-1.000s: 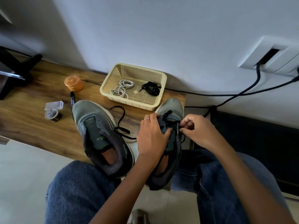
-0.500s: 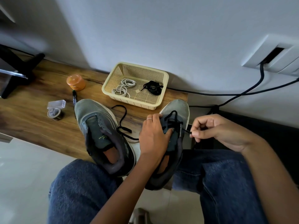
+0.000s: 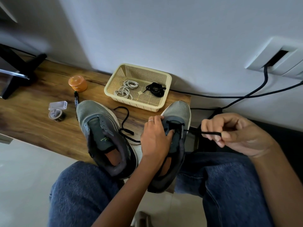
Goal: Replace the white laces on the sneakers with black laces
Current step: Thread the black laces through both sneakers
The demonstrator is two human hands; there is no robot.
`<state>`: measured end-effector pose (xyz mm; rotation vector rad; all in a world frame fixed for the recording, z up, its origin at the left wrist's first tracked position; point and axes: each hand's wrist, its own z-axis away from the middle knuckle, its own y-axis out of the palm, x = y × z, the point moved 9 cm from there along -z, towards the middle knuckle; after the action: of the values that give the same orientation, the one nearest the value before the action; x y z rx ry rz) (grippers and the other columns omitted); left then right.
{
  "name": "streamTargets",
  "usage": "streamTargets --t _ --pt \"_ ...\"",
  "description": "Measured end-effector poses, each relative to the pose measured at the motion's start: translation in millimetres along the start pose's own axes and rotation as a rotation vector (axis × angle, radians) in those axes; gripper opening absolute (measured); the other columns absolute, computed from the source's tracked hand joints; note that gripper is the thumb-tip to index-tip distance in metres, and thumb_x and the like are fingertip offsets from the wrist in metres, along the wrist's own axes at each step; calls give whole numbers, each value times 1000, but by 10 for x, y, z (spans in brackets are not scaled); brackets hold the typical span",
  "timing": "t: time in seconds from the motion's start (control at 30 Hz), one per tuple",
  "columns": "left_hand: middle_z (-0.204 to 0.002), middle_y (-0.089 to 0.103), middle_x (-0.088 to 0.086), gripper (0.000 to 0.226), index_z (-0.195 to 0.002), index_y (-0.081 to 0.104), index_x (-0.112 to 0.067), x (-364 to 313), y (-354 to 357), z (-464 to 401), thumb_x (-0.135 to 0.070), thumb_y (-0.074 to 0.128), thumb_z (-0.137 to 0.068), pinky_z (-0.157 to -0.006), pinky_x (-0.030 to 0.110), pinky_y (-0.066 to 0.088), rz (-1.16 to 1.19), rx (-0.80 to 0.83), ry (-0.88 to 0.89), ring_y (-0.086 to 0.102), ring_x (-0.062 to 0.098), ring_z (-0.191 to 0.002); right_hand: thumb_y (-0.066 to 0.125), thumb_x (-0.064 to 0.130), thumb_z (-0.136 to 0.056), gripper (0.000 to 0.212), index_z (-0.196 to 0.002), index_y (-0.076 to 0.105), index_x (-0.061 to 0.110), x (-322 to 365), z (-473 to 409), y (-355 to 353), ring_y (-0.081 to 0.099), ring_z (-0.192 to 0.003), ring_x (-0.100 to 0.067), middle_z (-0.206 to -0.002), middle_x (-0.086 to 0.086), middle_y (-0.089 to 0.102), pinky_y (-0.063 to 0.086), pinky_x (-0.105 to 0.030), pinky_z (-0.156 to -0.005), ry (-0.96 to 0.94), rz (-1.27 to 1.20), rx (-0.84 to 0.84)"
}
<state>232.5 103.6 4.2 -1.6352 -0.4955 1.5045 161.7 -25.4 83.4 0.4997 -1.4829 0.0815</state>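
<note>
Two hands — left (image 3: 155, 136) gripping sneaker (image 3: 173, 145), right (image 3: 229, 133) pinching taut black lace (image 3: 205, 132).

Person, seated, seen from above. Legs: blue denim jeans (image 3: 229, 185), mid-wash, faintly mottled weave, creased at the knees. Arms: bare from the lower frame edge up; no sleeves in view. Left hand (image 3: 155, 138): one thin, plain band ring (image 3: 151, 120), silver-toned as far as the light allows, on what looks like the ring finger. Right hand (image 3: 232, 133): nothing worn
</note>
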Motion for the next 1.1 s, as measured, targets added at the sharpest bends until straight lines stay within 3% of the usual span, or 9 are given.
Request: streamTargets --t 0.07,0.13,0.23,0.3,0.37,0.5,0.7,0.83,1.1 --pt "-125 48 -3 48 -129 46 -19 0 13 3 -37 64 -89 -87 33 46 -4 6 -3 46 17 -117 70 24 -77 22 -67 59 8 3 -13 -68 41 -67 -26 -59 -5 51 35 -35 -64 16 -129 -71" --pt "-125 48 -3 49 -129 45 -20 -6 24 0 -38 64 -88 -87 33 46 -14 14 1 46 16 -117 66 23 -65 21 -59 52 8 -87 -2 -267 43 -64 -23 -53 -7 43 41 -29 -63 80 -183 -280" --pt "-123 48 -3 51 -128 44 -21 -20 10 5 -40 66 -86 -86 33 47 -6 10 23 47 16 -115 53 19 -62 14 -52 52 8 -388 98 -590 51 -60 -19 -52 -5 52 39 -33 -67 392 409 -572" --pt "-121 48 -3 49 -126 46 -22 -54 -10 9 -41 67 -85 -84 32 47 -13 -6 67 47 16 -112 55 22 -76 14 -65 63 19 -613 199 -674 58 -79 -21 -74 0 64 37 -38 -83 729 849 -532" --pt "-119 50 -2 45 -122 51 -23 -120 -38 8 -38 69 -83 -83 33 48 -30 -36 145 49 16 -108 49 23 -88 16 -84 64 27 -664 230 -653 54 -96 -19 -93 4 64 29 -40 -89 833 992 -505" --pt "-118 54 -6 26 -109 62 -27 -236 -19 4 -30 69 -85 -82 35 43 -69 -26 276 49 16 -107 54 38 -81 19 -82 68 25 -569 53 -516 61 -91 -21 -85 4 67 41 -50 -92 611 815 -517" --pt "-98 66 -9 8 -89 72 -27 -257 -110 1 -26 70 -82 -70 36 44 -77 -144 337 58 20 -95 71 23 -84 7 -81 69 17 -548 -105 -404 63 -79 -14 -79 1 68 46 -26 -69 482 900 -511" --pt "-91 69 -11 7 -82 73 -27 -338 -161 25 -30 68 -78 -69 36 45 -139 -217 445 59 20 -91 70 18 -84 7 -78 69 15 -582 -93 -425 63 -83 -17 -82 -2 68 48 -34 -78 500 797 -528" --pt "-91 67 -5 19 -92 67 -24 -228 -128 -8 -29 76 -75 -60 34 46 -102 -163 307 63 21 -81 65 8 -77 15 -67 61 -4 -807 5 -557 51 -72 -22 -71 -12 53 44 -34 -71 663 427 -689"
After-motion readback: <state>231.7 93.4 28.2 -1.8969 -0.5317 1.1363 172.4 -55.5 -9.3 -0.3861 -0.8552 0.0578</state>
